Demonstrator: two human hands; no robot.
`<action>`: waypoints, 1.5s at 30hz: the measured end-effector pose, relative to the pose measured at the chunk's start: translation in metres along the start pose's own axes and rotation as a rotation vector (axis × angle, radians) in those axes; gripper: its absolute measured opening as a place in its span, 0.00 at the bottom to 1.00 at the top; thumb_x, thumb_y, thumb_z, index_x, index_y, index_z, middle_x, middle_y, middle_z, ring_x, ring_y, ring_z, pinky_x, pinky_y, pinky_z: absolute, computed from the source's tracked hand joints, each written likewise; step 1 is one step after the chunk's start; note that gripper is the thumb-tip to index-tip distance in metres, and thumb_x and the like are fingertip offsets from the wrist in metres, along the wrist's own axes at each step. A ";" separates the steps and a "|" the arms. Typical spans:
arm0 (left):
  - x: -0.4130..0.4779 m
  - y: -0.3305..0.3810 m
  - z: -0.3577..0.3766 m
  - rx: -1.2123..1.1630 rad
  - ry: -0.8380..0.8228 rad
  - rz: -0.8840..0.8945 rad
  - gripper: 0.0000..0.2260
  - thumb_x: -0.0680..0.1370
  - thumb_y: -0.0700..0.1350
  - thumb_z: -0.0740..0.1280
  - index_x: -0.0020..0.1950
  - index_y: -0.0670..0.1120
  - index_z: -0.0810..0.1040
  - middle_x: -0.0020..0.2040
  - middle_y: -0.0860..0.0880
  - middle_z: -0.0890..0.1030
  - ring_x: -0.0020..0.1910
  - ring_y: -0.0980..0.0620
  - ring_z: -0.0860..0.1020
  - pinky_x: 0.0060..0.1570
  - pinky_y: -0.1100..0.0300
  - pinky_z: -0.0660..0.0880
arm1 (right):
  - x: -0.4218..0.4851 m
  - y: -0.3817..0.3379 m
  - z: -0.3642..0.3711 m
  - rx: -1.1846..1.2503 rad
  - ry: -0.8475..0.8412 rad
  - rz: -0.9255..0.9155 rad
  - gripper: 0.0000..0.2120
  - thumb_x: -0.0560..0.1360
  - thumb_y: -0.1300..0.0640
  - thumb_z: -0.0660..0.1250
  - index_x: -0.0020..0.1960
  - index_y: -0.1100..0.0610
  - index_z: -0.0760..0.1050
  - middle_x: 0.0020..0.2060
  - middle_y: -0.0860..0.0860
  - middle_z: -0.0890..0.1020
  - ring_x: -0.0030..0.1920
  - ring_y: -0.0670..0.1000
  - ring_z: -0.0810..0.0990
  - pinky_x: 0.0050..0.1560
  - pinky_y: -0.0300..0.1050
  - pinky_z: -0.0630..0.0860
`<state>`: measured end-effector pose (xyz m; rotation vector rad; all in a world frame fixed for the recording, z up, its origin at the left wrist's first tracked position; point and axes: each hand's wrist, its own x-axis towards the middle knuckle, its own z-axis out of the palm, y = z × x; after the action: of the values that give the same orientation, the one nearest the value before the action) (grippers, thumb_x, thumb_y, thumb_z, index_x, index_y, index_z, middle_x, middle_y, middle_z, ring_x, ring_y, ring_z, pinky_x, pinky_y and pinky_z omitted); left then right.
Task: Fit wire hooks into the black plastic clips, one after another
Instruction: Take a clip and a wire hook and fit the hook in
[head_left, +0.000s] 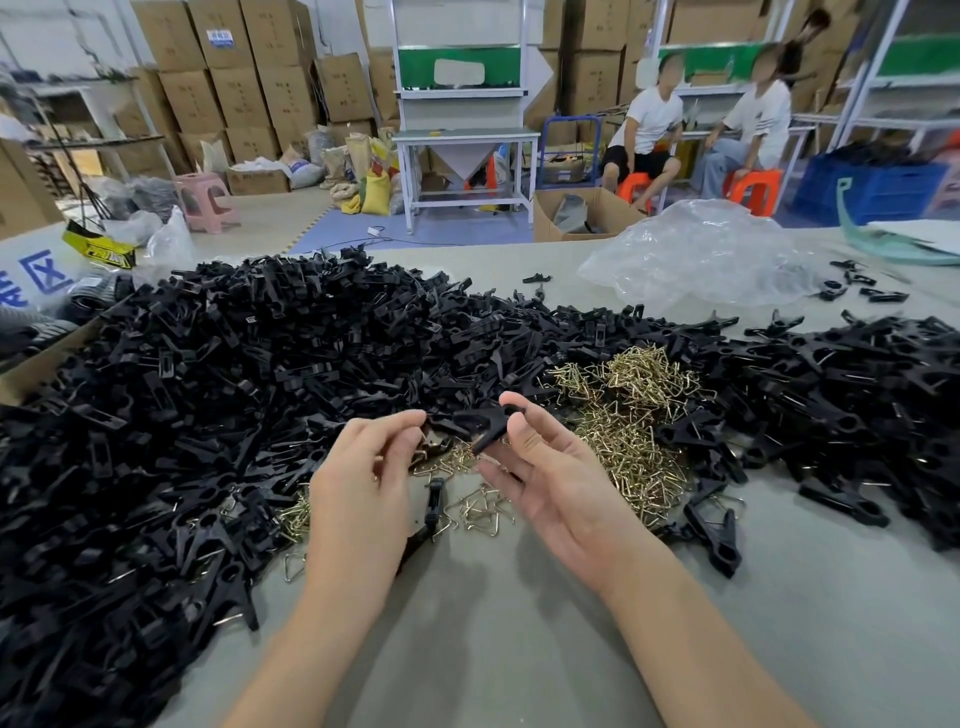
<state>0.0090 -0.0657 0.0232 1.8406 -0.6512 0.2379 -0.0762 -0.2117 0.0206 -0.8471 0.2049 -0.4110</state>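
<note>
Your R hand (550, 483) is palm-up over the table (519, 623), thumb & forefinger pinching a black clip (485, 423) at its right end; the other fingers are loose & spread. Your L hand (363, 478) has its fingers curled, thumb & forefinger tips closed at the same clip's left end. Can't tell whether a wire hook sits in that pinch. The clip is held just above the near edge of the brass-coloured hook pile (634, 415), which lies btwn the big heap of black clips (208, 389) on the left & a lower spread of clips (857, 395) on the right. One loose clip (434, 501) lies on the table under yr hands, w/ a few stray hooks (480, 509) beside it. A crumpled clear plastic bag (701, 260) sits at the far side of the table.
</note>
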 end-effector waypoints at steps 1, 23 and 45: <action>0.001 0.002 0.001 -0.143 -0.012 -0.122 0.07 0.81 0.48 0.68 0.51 0.59 0.84 0.40 0.60 0.81 0.32 0.61 0.76 0.36 0.64 0.72 | 0.001 0.001 0.001 -0.035 0.011 -0.035 0.10 0.72 0.59 0.72 0.52 0.51 0.86 0.51 0.56 0.85 0.49 0.53 0.85 0.48 0.44 0.82; -0.001 0.011 0.004 -0.530 -0.050 -0.402 0.05 0.78 0.47 0.71 0.49 0.47 0.85 0.37 0.54 0.84 0.33 0.62 0.78 0.34 0.72 0.73 | -0.007 0.002 0.010 -0.519 -0.017 -0.242 0.15 0.74 0.68 0.73 0.52 0.49 0.84 0.45 0.49 0.87 0.46 0.46 0.85 0.51 0.36 0.79; -0.013 0.012 0.021 -0.438 -0.152 -0.375 0.22 0.85 0.55 0.52 0.46 0.43 0.79 0.39 0.47 0.83 0.38 0.53 0.80 0.36 0.66 0.74 | -0.014 0.030 0.020 -1.276 -0.102 -0.684 0.10 0.73 0.52 0.69 0.52 0.52 0.83 0.61 0.43 0.78 0.64 0.45 0.72 0.65 0.30 0.64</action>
<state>-0.0113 -0.0838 0.0189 1.5249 -0.4077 -0.2767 -0.0743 -0.1738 0.0110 -2.2136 0.0521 -0.8946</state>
